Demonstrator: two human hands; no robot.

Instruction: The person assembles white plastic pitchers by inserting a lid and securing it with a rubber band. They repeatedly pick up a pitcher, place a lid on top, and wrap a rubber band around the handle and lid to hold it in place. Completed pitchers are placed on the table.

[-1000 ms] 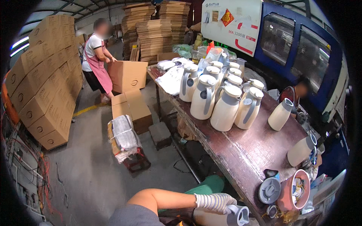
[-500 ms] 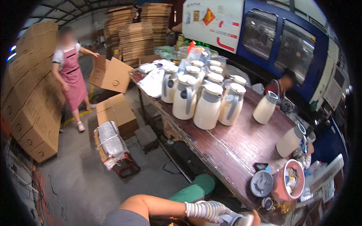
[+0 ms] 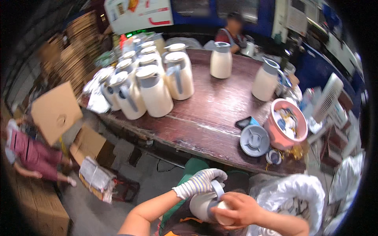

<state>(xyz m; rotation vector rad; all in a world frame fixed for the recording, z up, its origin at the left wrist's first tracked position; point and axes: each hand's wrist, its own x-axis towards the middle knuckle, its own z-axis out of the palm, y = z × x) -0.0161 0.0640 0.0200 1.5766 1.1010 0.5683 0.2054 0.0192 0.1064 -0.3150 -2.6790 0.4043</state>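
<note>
In my lap lies a tilted cream vacuum jug point(image 3: 200, 205) with a grey collar and handle. My left hand point(image 3: 202, 182), in a striped knit glove, is closed at the jug's grey handle point(image 3: 217, 189). Bare fingers of my right hand point(image 3: 241, 208) curl round the pale lid point(image 3: 223, 213) at the jug's top; the lid seems seated against the collar. Beyond, on the dark red table point(image 3: 204, 122), several lidded jugs point(image 3: 154, 94) crowd together at the left. Two jugs without lids, one at the back point(image 3: 221, 63) and one farther right point(image 3: 264, 82), stand apart.
A pink basin point(image 3: 275, 131) of small parts and a grey round lid point(image 3: 254, 141) sit near the table's right corner. At my right is a plastic-lined container point(image 3: 271, 191) with pale parts. A co-worker point(image 3: 232, 35) sits behind the table; another point(image 3: 31, 147) holds a carton point(image 3: 55, 114).
My view has swung right and down, bringing the jug, both hands and the lined container into view. The left glove remains at the jug; the right hand now shows on its lid.
</note>
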